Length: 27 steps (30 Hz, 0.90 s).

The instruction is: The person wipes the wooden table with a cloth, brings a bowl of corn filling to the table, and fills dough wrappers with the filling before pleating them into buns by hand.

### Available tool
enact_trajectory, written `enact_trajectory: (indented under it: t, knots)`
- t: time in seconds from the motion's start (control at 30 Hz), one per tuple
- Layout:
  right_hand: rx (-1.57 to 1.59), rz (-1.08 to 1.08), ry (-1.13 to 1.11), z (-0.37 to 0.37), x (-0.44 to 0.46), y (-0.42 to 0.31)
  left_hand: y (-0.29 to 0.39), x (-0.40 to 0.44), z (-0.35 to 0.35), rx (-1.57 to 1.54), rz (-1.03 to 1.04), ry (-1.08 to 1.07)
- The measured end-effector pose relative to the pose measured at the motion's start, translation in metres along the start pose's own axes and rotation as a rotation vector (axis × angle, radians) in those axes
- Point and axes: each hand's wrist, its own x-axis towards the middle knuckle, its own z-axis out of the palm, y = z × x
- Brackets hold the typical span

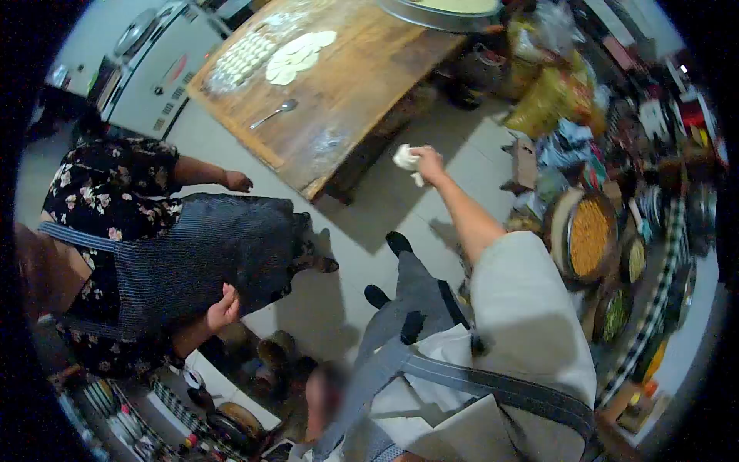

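Observation:
My right hand point(429, 164) reaches out over the floor beside the wooden table, its fingers closed on a crumpled soft white piece that looks like a cloth point(406, 158). A loose end hangs below the fingers. My left hand point(317, 400) is low by my apron, blurred, and its fingers cannot be made out. On the wooden table point(362, 69) lie rows of small white dough pieces point(245, 60), overlapping flat dough rounds point(296, 58) and a metal spoon point(273, 114). Flour marks the tabletop near the closest corner.
Another person in a striped apron point(200, 254) stands at the left, both hands apart from mine. A large round pan point(443, 11) sits at the table's far end. Bags point(554, 100), a box point(523, 163) and a bowl of orange food point(590, 239) crowd the right. A white appliance point(154, 77) stands behind.

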Motion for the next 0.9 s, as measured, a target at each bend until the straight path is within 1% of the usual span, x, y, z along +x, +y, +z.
enact_trajectory:
  t: [0.03, 0.07, 0.1, 0.13, 0.17, 0.2, 0.23, 0.27, 0.3, 0.33, 0.37, 0.4, 0.43, 0.47, 0.53, 0.57, 0.6, 0.63, 0.67, 0.7, 0.8, 0.83, 0.87, 0.9]
  knots:
    - [0.098, 0.075, 0.001, -0.006, -0.002, 0.061, 0.002, 0.008, -0.013, 0.058, 0.031, -0.027]
    - [0.271, 0.173, -0.025, -0.028, -0.022, 0.095, 0.005, 0.016, -0.024, 0.120, 0.070, -0.050]
    - [0.263, 0.197, 0.018, -0.046, -0.047, 0.103, 0.012, 0.027, -0.038, 0.196, 0.131, -0.062]
    - [0.236, 0.258, 0.121, -0.073, -0.088, 0.118, 0.029, 0.046, -0.057, 0.305, 0.227, -0.077]
    - [0.208, 0.336, 0.231, -0.103, -0.139, 0.135, 0.059, 0.071, -0.084, 0.463, 0.395, -0.066]
    - [0.284, 0.503, 0.232, -0.137, -0.199, 0.126, 0.101, 0.096, -0.111, 0.649, 0.583, -0.034]
    - [0.367, 0.542, 0.366, -0.143, -0.234, 0.148, 0.157, 0.125, -0.125, 0.874, 0.788, -0.004]
    - [0.358, 0.668, 0.425, -0.149, -0.265, 0.167, 0.210, 0.156, -0.138, 1.154, 0.973, 0.040]
    - [0.360, 0.637, 0.444, -0.145, -0.290, 0.179, 0.250, 0.174, -0.142, 1.489, 1.122, 0.117]
    - [0.104, 0.492, 0.470, -0.120, -0.310, 0.220, 0.274, 0.180, -0.145, 1.971, 1.257, 0.277]
    - [0.026, 0.579, 0.489, -0.115, -0.333, 0.246, 0.286, 0.179, -0.145, 2.536, 1.387, 0.547]
    - [-0.008, 0.577, 0.481, -0.114, -0.338, 0.223, 0.273, 0.185, -0.163, 2.804, 1.442, 0.658]
    - [-0.028, 0.579, 0.502, -0.132, -0.359, 0.202, 0.267, 0.181, -0.167, 3.014, 1.528, 0.767]
    - [-0.005, 0.583, 0.518, -0.146, -0.375, 0.217, 0.259, 0.168, -0.171, 3.168, 1.595, 0.865]
    - [0.017, 0.717, 0.491, -0.160, -0.403, 0.242, 0.247, 0.158, -0.175, 3.307, 1.684, 0.879]
    - [-0.142, 0.758, 0.480, -0.168, -0.411, 0.258, 0.240, 0.155, -0.177, 3.347, 1.724, 0.871]
    - [-0.179, 0.691, 0.496, -0.183, -0.423, 0.266, 0.237, 0.154, -0.174, 3.356, 1.764, 0.865]
    - [-0.434, 0.653, 0.416, -0.217, -0.439, 0.256, 0.234, 0.148, -0.168, 3.375, 1.789, 0.879]
    - [-0.436, 0.766, 0.333, -0.229, -0.447, 0.271, 0.230, 0.146, -0.161, 3.372, 1.820, 0.896]
    - [-0.455, 0.777, 0.329, -0.238, -0.457, 0.272, 0.230, 0.154, -0.159, 3.356, 1.854, 0.877]
    - [-0.494, 0.727, 0.320, -0.232, -0.486, 0.322, 0.226, 0.150, -0.141, 3.320, 1.943, 0.940]
    - [-0.459, 0.741, 0.126, -0.219, -0.497, 0.343, 0.224, 0.151, -0.135, 3.285, 1.972, 0.979]
    - [-0.429, 0.738, -0.065, -0.210, -0.501, 0.348, 0.219, 0.151, -0.130, 3.250, 1.979, 1.031]
    - [-0.297, 0.728, -0.016, -0.196, -0.512, 0.332, 0.218, 0.155, -0.121, 3.205, 2.002, 1.069]
